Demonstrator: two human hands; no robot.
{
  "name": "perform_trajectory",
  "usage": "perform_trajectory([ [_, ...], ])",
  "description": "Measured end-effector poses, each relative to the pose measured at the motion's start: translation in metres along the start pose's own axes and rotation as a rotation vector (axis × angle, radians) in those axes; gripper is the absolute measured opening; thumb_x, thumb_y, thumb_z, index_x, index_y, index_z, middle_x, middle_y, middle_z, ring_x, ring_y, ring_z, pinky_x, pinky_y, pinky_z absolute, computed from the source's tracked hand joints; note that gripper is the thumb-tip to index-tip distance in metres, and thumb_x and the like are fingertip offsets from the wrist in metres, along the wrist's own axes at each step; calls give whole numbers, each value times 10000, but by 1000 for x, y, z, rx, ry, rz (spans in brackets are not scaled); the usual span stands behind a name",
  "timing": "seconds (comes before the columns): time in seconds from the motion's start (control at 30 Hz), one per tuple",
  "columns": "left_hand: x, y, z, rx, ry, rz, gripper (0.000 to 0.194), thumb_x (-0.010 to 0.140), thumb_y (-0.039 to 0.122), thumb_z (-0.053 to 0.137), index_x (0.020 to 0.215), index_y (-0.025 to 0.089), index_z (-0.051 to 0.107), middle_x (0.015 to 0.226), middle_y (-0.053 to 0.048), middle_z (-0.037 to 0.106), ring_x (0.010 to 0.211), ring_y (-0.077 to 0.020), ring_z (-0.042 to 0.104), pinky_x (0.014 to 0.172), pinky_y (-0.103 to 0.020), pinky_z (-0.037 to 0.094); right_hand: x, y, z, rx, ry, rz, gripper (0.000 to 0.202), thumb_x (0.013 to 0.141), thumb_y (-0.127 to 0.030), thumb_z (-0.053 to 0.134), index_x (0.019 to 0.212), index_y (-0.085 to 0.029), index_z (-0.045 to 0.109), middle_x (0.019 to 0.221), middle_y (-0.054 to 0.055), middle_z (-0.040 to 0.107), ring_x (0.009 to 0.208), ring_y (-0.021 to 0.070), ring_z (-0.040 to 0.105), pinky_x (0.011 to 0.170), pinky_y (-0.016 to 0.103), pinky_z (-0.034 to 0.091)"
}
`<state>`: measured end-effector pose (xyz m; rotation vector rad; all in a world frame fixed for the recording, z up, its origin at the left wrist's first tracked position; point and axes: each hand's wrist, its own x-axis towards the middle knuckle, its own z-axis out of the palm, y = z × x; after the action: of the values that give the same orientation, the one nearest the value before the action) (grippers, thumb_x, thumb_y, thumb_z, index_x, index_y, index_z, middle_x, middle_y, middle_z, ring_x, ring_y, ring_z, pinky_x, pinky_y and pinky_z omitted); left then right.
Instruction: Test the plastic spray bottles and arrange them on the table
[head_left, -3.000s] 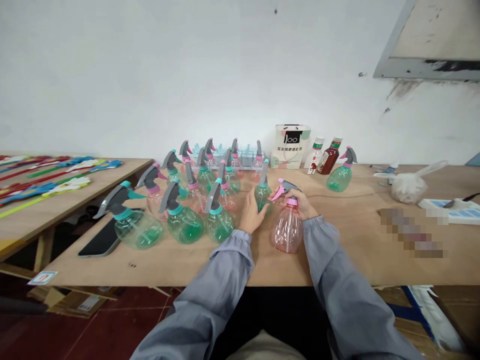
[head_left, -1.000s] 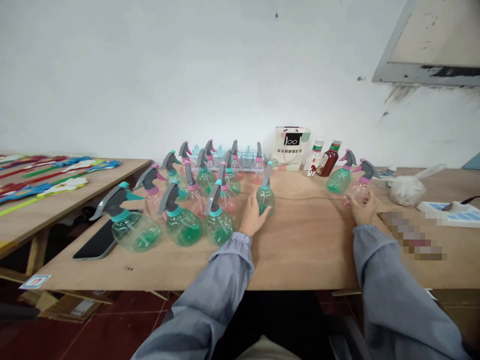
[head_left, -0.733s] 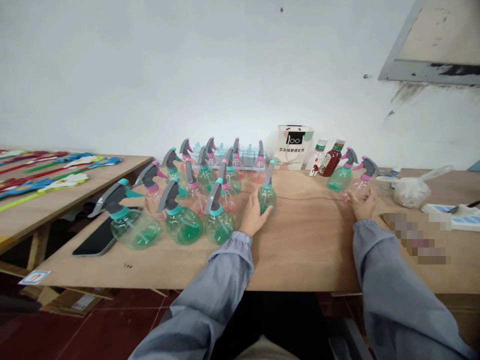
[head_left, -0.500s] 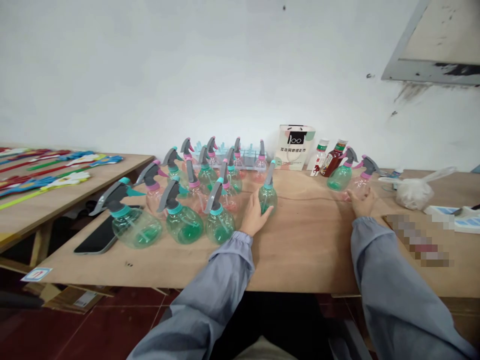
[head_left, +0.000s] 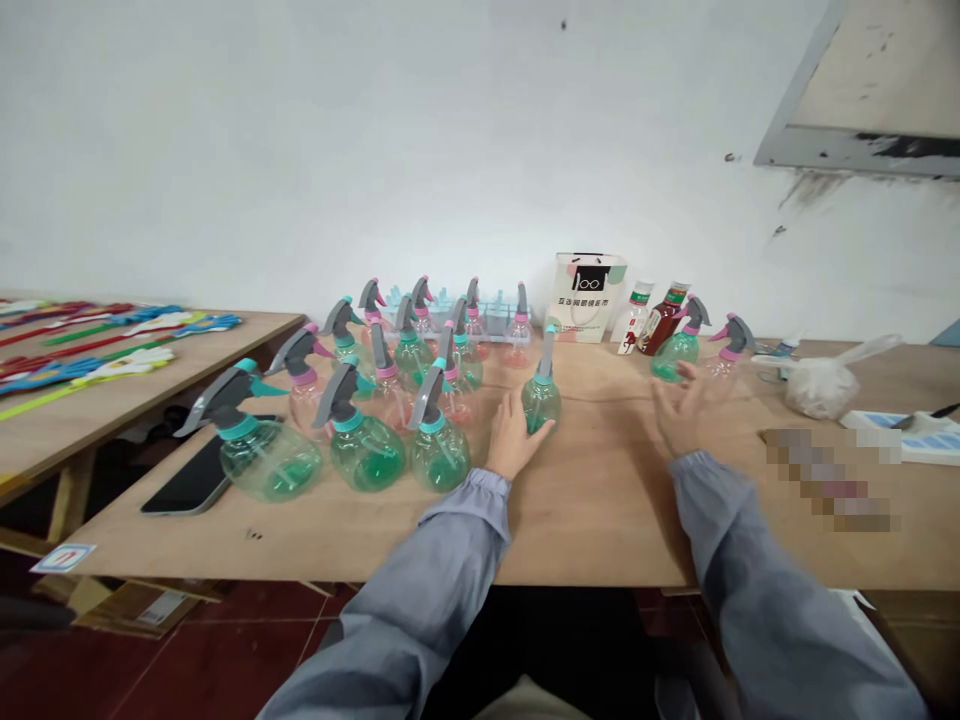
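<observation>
My left hand (head_left: 514, 440) is wrapped round the lower left side of a green spray bottle (head_left: 546, 402), which stands upright on the wooden table (head_left: 592, 500). With its fingers spread and blurred by motion, my right hand (head_left: 684, 410) is in front of another green spray bottle (head_left: 676, 350) and holds nothing. A pink spray bottle (head_left: 724, 362) stands just behind and to the right of it. Left of my left hand, several green and pink spray bottles stand in rows, among them a green one (head_left: 440, 452) near my wrist.
A black phone (head_left: 187, 482) lies at the table's left. Along the wall are a light blue rack (head_left: 499, 315), a paper bag (head_left: 589, 300) and a dark red bottle (head_left: 661, 325). A knotted plastic bag (head_left: 821, 388) and a white-blue tray (head_left: 874, 430) are at the right.
My right hand has let go of the pink spray bottle and moved left, its fingers spreading. The green bottle at my left hand has shifted slightly right.
</observation>
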<state>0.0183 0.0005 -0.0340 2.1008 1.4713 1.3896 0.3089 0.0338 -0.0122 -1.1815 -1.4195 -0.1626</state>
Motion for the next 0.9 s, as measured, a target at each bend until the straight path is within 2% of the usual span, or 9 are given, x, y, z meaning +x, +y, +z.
perform_trajectory([
  [0.07, -2, 5, 2, 17, 20, -22, 764, 761, 364, 723, 1381, 176, 319, 1330, -174, 481, 1297, -322, 460, 1053, -478, 398, -8, -42, 18, 87, -220, -95, 613, 824, -523, 609, 1307, -200, 414, 1270, 147, 498, 1203, 293, 497, 1042, 520, 384],
  [0.13, -5, 9, 4, 28, 28, -41, 763, 744, 373, 738, 1359, 172, 334, 1301, -166, 491, 1283, -315, 468, 1042, -469, 400, -15, -78, 36, 177, -345, -92, 714, 803, -528, 644, 1375, -216, 354, 1340, 157, 462, 1251, 292, 484, 1054, 510, 389],
  [0.27, -11, 18, 9, 49, 19, -50, 759, 731, 376, 744, 1343, 178, 341, 1272, -150, 499, 1270, -299, 472, 1034, -454, 395, -20, -119, 69, 296, -394, -19, 803, 780, -525, 672, 1429, -241, 294, 1416, 156, 414, 1339, 291, 409, 1102, 509, 345],
  [0.37, -14, 21, 13, 36, -3, -30, 758, 726, 406, 747, 1336, 188, 352, 1261, -141, 505, 1252, -297, 486, 1025, -452, 396, -18, -124, 85, 398, -352, 49, 678, 810, -446, 638, 1396, -260, 352, 1353, 120, 481, 1238, 247, 493, 1074, 462, 382],
  [0.47, -6, 21, 14, -21, 5, 11, 650, 784, 442, 688, 1309, 205, 387, 1246, -129, 532, 1218, -282, 514, 1033, -458, 383, -15, -117, 88, 429, -313, 118, 487, 810, -322, 590, 1278, -255, 473, 1100, 57, 602, 975, 194, 582, 951, 410, 468],
  [0.57, 23, 15, 16, -114, 128, 26, 440, 895, 392, 541, 1277, 202, 432, 1233, -125, 544, 1215, -241, 513, 1063, -428, 366, -15, -107, 81, 410, -266, 120, 373, 765, -226, 561, 1137, -237, 548, 982, 32, 605, 897, 178, 563, 873, 370, 488],
  [0.63, 51, 10, 18, -157, 254, -29, 360, 921, 327, 475, 1250, 181, 477, 1234, -133, 521, 1235, -221, 491, 1085, -394, 356, -15, -103, 75, 408, -244, 91, 366, 746, -200, 545, 1110, -232, 552, 991, 38, 599, 908, 177, 556, 850, 355, 490],
  [0.7, 79, 5, 22, -118, 305, -108, 337, 896, 268, 491, 1218, 185, 542, 1328, -140, 451, 1314, -233, 423, 1132, -396, 304, -15, -102, 70, 408, -236, 70, 375, 739, -197, 532, 1112, -231, 552, 999, 43, 598, 900, 177, 555, 826, 350, 494],
  [0.9, 147, -12, 30, 67, 80, -291, 473, 858, 259, 528, 1328, 294, 567, 1583, -72, 235, 1489, -363, 106, 1181, -569, 143, -15, -105, 73, 381, -242, 58, 372, 720, -193, 528, 1086, -246, 567, 990, 37, 614, 892, 182, 559, 816, 352, 501],
])
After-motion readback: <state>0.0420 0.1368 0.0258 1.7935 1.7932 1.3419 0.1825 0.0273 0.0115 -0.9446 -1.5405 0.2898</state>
